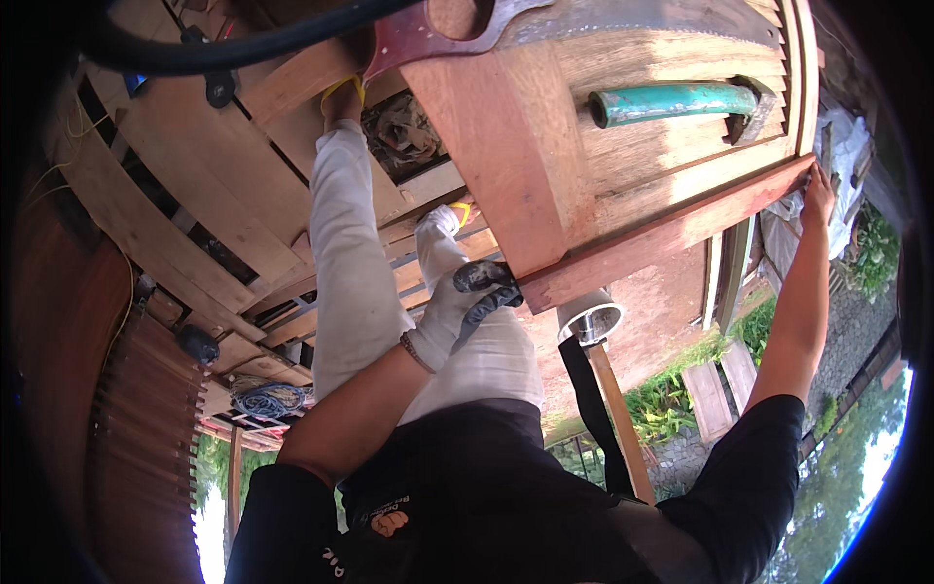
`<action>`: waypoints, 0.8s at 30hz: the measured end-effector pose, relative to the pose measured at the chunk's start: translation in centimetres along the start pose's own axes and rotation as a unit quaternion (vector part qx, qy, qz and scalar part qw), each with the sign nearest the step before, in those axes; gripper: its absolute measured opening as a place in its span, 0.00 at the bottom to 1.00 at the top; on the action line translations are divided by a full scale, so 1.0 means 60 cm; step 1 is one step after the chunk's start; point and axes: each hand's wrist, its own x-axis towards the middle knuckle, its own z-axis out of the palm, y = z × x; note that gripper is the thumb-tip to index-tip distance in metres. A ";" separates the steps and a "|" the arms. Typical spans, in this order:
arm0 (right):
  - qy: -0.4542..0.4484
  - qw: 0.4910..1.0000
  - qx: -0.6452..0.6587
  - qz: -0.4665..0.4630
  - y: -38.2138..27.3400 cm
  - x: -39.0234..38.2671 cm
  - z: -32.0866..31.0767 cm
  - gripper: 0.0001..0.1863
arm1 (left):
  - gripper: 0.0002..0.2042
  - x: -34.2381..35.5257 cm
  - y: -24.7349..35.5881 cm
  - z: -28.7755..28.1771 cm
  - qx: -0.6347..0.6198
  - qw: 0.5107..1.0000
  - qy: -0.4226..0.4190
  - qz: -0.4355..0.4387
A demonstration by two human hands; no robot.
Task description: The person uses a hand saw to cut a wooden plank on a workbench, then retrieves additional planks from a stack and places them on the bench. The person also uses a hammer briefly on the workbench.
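A long reddish-brown wooden board (671, 226) lies along the near edge of a slatted wooden panel (608, 161), slanting up to the right. My left hand (465, 310), in a white glove with dark fingers, is closed at the board's left end. At the far right end, my bare right hand (820, 198) grips the board; its fingers are partly hidden. On the panel rests a hammer (676, 103) with a worn green handle, its head toward the right. A handsaw (438, 37) with a dark red handle lies across the panel's far edge.
Below the board's left part is a white cylinder (591, 317), close to an upright wooden post (623, 420). Wooden planks (195, 165) with gaps lie to the left. A coil of blue rope (269, 397) sits at lower left. A black cable (243, 54) crosses the top.
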 end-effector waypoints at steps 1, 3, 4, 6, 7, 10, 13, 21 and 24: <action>-0.032 0.998 0.029 -0.040 -0.134 0.025 0.110 0.22 | 0.13 -0.003 -0.051 -0.005 -0.043 0.997 0.045 0.054; 0.030 0.999 0.003 -0.025 -0.029 -0.005 0.047 0.20 | 0.12 0.010 -0.027 -0.048 0.033 0.999 0.033 0.002; 0.031 0.999 0.023 -0.027 -0.040 -0.026 0.062 0.19 | 0.11 0.010 -0.016 -0.026 0.051 0.998 0.046 0.008; 0.018 0.997 0.070 -0.019 -0.043 -0.039 0.055 0.17 | 0.11 0.007 0.002 -0.008 0.044 0.995 0.089 -0.031; 0.009 0.996 0.089 -0.011 -0.057 -0.050 0.062 0.17 | 0.11 0.006 0.002 -0.010 0.066 0.994 0.081 -0.025; 0.003 0.995 0.093 -0.027 -0.090 -0.057 0.074 0.15 | 0.12 0.000 0.002 0.000 0.204 0.976 0.071 -0.004; 0.008 0.996 0.065 -0.062 -0.066 -0.046 0.066 0.15 | 0.11 -0.004 0.000 -0.014 0.096 0.993 0.069 -0.021; 0.024 0.994 0.036 -0.100 -0.088 -0.066 0.088 0.19 | 0.09 0.001 0.023 0.006 0.318 0.943 0.095 0.038; 0.146 0.981 -0.076 -0.104 -0.050 -0.067 0.100 0.19 | 0.11 -0.009 0.072 0.016 0.495 0.869 0.017 0.012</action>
